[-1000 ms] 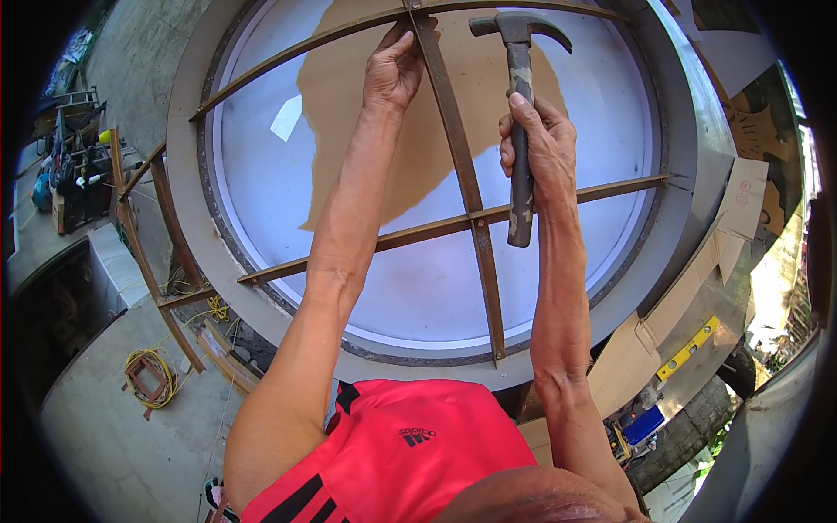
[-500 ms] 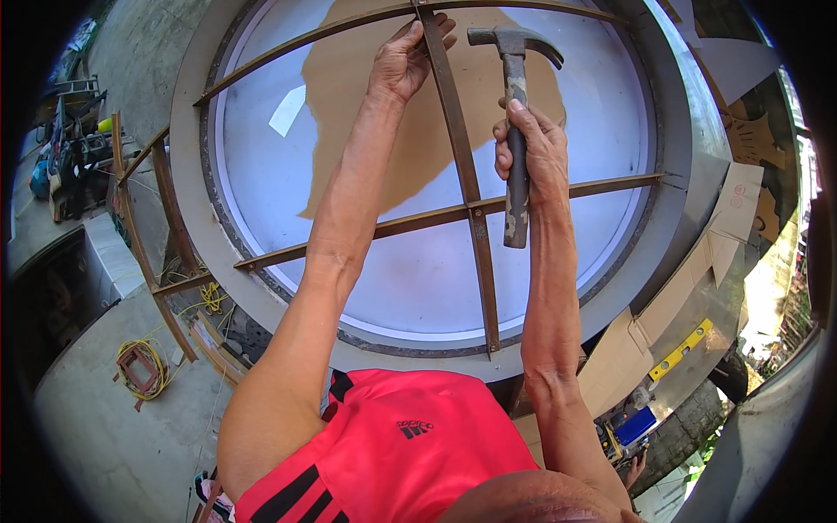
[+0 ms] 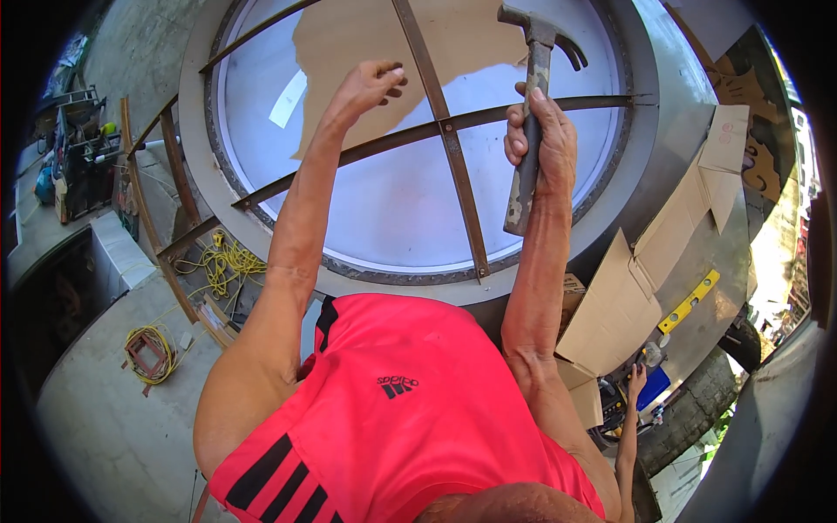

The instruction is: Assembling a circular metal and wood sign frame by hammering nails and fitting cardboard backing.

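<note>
In my right hand (image 3: pixel 549 144) is a claw hammer (image 3: pixel 528 179), gripped by its worn dark handle, with the head pointing away from me. The hammer hangs above the right part of a brown metal bar frame (image 3: pixel 458 166). That frame crosses a large round grey ring (image 3: pixel 196 131) holding a glossy whitish panel (image 3: pixel 392 218). A tan patch (image 3: pixel 349 52) shows on the panel. My left hand (image 3: pixel 373 85) is raised over the panel, left of the long bar, holding nothing. Its fingers are loosely bent and apart, not touching the bars.
Cardboard sheets (image 3: pixel 610 301) and a yellow spirit level (image 3: pixel 689 302) lie at the right. Another person's hand (image 3: pixel 637 382) reaches near a blue object (image 3: pixel 652 390). On the left are curved metal bars (image 3: pixel 144 209), yellow cord (image 3: pixel 227 261) and a cord-wound reel (image 3: pixel 148 356).
My left hand has come off the long bar and moved left and nearer to me. The hammer stays in my right hand. The view has shifted, and another person's arm shows more at lower right.
</note>
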